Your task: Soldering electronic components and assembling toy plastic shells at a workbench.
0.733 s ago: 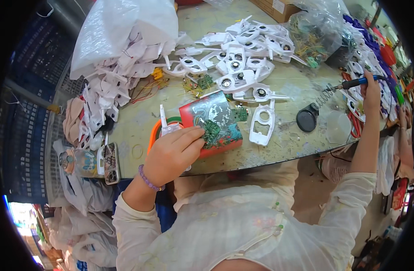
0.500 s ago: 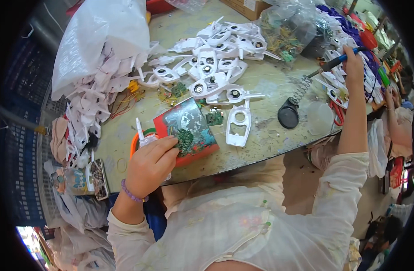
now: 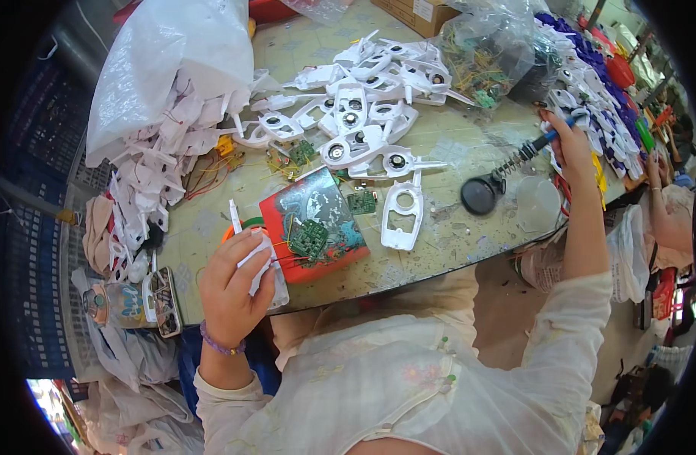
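Observation:
My left hand (image 3: 235, 284) curls its fingers over a white plastic housing (image 3: 276, 293) with a narrow pointed end, at the table's front edge. Thin red wires run from beside it to a green circuit board (image 3: 308, 240). That board lies on a red block (image 3: 289, 203) with a worn dark top. At the right, my right hand (image 3: 569, 148) grips the blue handle of a soldering iron (image 3: 546, 139). The iron's front end is in the coil of a stand with a round black base (image 3: 480, 194); its tip is hidden.
White housings with round inserts (image 3: 363, 98) are heaped mid-table, and one open frame (image 3: 402, 214) lies nearer. Another small board (image 3: 361, 201) sits beside the block. A white bag (image 3: 173, 53) spills parts at left. A clear bag of wired boards (image 3: 484, 64) stands behind; a round lid (image 3: 537, 203) lies right.
My left hand has left the circuit board and moved left onto the white housing. My right hand has brought the soldering iron down and left, its front end deeper in the coil.

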Demonstrator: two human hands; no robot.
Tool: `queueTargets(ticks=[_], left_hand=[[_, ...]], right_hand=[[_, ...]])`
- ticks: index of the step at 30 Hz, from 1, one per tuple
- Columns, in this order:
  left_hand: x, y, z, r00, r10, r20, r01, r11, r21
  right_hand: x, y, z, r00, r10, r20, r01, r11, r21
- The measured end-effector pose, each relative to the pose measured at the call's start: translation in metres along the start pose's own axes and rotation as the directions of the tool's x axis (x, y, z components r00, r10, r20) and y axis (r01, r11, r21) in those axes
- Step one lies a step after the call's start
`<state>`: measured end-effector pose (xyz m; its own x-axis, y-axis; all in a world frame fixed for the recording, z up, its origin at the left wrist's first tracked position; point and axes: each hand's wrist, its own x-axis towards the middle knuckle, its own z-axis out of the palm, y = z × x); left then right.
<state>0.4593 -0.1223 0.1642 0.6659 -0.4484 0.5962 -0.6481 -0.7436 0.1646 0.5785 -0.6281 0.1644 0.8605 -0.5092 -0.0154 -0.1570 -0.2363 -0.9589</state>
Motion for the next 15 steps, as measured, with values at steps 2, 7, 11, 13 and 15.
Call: queueTargets(ticks=[2, 7, 11, 13, 15], left_hand=[[-0.004, -0.002, -0.001, 0.998, -0.044, -0.039, 0.044, 0.999, 0.011], [-0.007, -0.001, 0.006, 0.973, -0.194, -0.124, 0.193, 0.981, -0.018], [0.005, 0.013, 0.014, 0.96, -0.252, -0.122, 0.246, 0.967, -0.058], [0.01, 0.02, 0.017, 0.954, -0.278, -0.109, 0.269, 0.959, -0.089], [0.015, 0.025, 0.02, 0.954, -0.284, -0.095, 0.279, 0.958, -0.065]], right_hand=[[-0.01, 0.013, -0.006, 0.991, -0.001, -0.135, 0.017, 0.993, 0.12], [-0.047, 0.003, 0.023, 0.955, -0.14, -0.26, 0.128, 0.99, -0.06], [-0.059, 0.022, 0.028, 0.905, -0.336, -0.261, 0.356, 0.934, 0.031], [-0.074, 0.032, 0.038, 0.943, -0.252, -0.22, 0.306, 0.914, 0.268], [-0.091, 0.035, 0.052, 0.939, -0.204, -0.275, 0.305, 0.864, 0.4]])
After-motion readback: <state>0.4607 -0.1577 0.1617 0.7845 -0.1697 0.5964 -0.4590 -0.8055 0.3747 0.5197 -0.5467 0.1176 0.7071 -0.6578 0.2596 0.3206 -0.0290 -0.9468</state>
